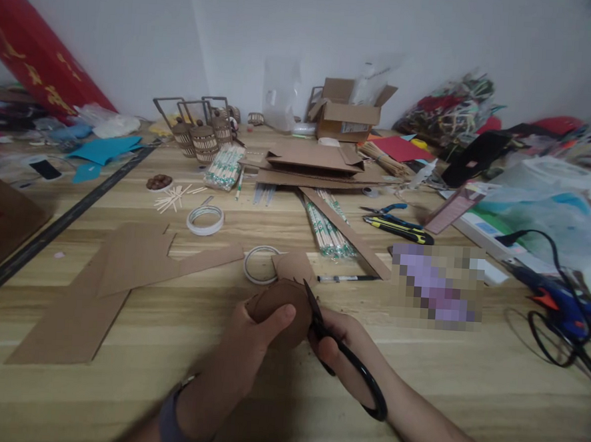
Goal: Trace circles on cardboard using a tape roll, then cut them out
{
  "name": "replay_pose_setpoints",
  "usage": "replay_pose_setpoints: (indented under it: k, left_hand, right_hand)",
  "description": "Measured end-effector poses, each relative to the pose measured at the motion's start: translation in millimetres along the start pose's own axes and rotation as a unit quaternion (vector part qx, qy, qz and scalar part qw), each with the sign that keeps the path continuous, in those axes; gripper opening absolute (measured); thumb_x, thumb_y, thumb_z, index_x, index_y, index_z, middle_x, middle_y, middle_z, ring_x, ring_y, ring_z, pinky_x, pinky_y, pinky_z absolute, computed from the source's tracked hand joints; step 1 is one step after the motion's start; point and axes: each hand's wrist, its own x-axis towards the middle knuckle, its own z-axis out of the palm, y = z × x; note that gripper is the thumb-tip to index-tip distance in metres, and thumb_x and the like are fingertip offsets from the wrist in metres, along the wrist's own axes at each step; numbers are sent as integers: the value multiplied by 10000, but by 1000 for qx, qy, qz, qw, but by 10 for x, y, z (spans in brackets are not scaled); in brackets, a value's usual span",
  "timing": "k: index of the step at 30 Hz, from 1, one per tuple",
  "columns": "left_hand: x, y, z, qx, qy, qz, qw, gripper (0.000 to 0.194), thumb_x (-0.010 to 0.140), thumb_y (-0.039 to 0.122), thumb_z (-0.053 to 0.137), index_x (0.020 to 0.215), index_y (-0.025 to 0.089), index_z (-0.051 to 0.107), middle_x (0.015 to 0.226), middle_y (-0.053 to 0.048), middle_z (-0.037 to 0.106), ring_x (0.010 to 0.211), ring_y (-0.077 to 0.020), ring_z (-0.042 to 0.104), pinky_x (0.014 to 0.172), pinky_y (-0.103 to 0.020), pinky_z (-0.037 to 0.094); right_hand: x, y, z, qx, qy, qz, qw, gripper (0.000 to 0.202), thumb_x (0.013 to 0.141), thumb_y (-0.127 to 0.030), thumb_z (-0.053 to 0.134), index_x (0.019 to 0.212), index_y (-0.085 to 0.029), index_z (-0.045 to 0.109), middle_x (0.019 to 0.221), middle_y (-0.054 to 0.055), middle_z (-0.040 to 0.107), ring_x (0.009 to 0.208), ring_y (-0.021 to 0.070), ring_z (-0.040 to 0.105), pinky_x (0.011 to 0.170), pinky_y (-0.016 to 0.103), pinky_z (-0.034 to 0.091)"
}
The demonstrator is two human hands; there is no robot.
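My left hand [261, 329] grips a round piece of brown cardboard [289, 321], its thumb lying across the face. A pair of black-handled scissors [347, 357] is held in my right hand [353, 341], with the blades at the right edge of the cardboard round. A squarish cardboard flap [294, 266] shows just beyond the round; whether the two are joined I cannot tell. Right behind them lies a thin tape ring [249, 276], and a black-and-white pen [347, 278] rests to the right.
Cut cardboard sheets [69, 327] spread over the left. A white tape roll [205, 221], packs of wooden sticks [325, 229] and a yellow-black utility knife [400, 230] lie farther back. At right sits a blue glue gun [560, 307] with its cord. Small lidded baskets [203, 144] stand behind.
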Motion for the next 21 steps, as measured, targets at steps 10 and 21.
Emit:
replay_pose_setpoints:
  k: [10,21]
  left_hand:
    - [-25,75,28,-17,-31,2,999,355,677,405,858,943,175,809,912,-67,825,881,-265,736,811,-336,558]
    - [-19,37,-1,0,-15,-16,1000,411,665,446,862,950,156,798,908,-87,819,863,-283,737,791,-359,567]
  right_hand:
    - [-44,41,15,11,3,11,1000,691,824,-882,467,681,-207,435,598,-59,336,515,94,266,465,234,223]
    - [-47,24,11,-9,5,18,1000,693,846,-875,439,695,-199,452,593,-62,324,511,91,254,456,229,218]
